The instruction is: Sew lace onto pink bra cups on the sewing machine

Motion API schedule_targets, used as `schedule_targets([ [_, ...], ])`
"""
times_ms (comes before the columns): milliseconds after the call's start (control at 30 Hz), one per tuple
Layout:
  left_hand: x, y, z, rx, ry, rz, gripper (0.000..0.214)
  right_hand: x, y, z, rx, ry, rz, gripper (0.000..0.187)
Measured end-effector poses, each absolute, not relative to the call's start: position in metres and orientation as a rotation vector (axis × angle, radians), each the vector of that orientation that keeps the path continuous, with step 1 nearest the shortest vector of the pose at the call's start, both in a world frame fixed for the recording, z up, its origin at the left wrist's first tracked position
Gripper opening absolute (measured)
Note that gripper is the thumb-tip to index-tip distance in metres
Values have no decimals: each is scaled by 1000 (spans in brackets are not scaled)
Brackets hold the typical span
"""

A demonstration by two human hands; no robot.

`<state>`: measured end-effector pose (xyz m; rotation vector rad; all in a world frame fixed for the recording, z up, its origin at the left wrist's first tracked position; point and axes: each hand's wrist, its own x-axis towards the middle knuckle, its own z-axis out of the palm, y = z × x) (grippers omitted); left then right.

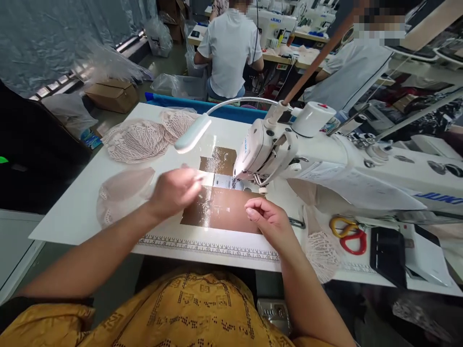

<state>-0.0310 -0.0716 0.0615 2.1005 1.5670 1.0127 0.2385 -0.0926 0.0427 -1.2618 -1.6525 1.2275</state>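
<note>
Apparently nothing heavy within reach: nearest my left forearm, the sheer mesh piece (125, 190) lies loose on the white surface (77, 217), just beside the wrist; cannot tell whether they touch. I judge it light, limp and rather slippery, easily puckered or snagged. Best hold: a flat pinch near an edge, fingertips rather than nails, with little pull. The lace pieces (139, 140) beyond it look soft too, but more textured, so easier to grip; their openwork could catch.

Left hand (177, 190): over the surface, left of the needle plate (222, 181) of the sewing machine (260, 144), fingers bent inward, tips towards the plate. Blurred; cannot tell if I pinch anything. Forearm slants in from lower left.

Right hand (269, 219): by the right end of the brown tape (224, 207), below the machine head, fingers half curled, thumb close to the index finger. No cloth visible in it; a thread would be too fine to tell. Forearm rises from lower right, wrist nearly straight.
</note>
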Motion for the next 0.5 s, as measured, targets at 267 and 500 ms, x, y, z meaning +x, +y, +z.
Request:
schedule_targets([
  [267,60,-70,2,2252,1366,673,24,224,-65,30,-1364,-2286,804,29],
  [500,25,-63,28,2190,1057,542,28,215,-72,12,-1455,-2648,328,30],
])
